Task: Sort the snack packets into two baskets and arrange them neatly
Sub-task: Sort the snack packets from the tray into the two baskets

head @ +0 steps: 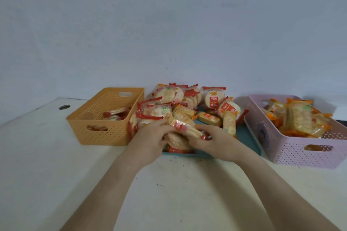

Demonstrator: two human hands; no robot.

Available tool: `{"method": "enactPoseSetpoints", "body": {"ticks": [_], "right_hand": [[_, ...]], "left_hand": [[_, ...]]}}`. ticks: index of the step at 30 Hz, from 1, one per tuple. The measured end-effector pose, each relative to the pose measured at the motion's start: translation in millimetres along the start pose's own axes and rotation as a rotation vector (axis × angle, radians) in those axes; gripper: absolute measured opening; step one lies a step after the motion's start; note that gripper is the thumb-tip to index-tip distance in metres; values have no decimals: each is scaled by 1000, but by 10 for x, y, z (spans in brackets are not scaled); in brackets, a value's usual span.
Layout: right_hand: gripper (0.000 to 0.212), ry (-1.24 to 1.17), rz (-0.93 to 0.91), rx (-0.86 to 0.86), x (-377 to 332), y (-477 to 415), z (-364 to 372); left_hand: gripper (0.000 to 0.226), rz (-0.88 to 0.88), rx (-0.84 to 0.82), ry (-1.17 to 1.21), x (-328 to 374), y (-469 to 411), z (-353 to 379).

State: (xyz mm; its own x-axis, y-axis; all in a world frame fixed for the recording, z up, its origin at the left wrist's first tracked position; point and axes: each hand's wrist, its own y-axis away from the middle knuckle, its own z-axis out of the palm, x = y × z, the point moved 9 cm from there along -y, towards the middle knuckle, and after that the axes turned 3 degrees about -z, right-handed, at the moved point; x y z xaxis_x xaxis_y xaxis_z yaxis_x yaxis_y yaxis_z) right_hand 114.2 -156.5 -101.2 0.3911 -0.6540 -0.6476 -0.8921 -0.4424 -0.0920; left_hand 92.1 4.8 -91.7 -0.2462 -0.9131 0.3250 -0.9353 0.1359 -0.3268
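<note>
Since the kinds lie mixed, snack packets heap on teal tray between orange basket and pink basket. Left hand and right hand both grasp one red-ended packet at the heap's near edge, apparently singling it out.

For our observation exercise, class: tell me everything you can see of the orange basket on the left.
The orange basket is rectangular, plastic-looking, with perforated walls and an oval handle slot in each short end. It stands upright on the white table, left of the snack pile, whose nearest packets lie against or just beside its right wall. Inside lie a few red-edged packets; most of it is unfilled.
</note>
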Motion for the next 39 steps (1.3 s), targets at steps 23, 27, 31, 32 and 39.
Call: {"method": "enactPoseSetpoints", "body": {"ticks": [23,27,31,32,39], "right_hand": [[27,-806,222,251,250,-347,248],[36,-1010,149,244,96,-466,201],[39,-1054,115,125,-99,-637,294],[46,-1045,121,81,-128,-678,324],[58,-841,102,-192,-199,-818,366]], "left_hand": [[61,-158,-343,-397,-373,-90,-158],[83,-99,-304,-488,-354,-215,-257],[78,-106,-248,-602,-499,-361,-250],[74,-108,-259,-658,-522,-373,-207],[40,-205,-97,-184,-633,-511,-423]]}}
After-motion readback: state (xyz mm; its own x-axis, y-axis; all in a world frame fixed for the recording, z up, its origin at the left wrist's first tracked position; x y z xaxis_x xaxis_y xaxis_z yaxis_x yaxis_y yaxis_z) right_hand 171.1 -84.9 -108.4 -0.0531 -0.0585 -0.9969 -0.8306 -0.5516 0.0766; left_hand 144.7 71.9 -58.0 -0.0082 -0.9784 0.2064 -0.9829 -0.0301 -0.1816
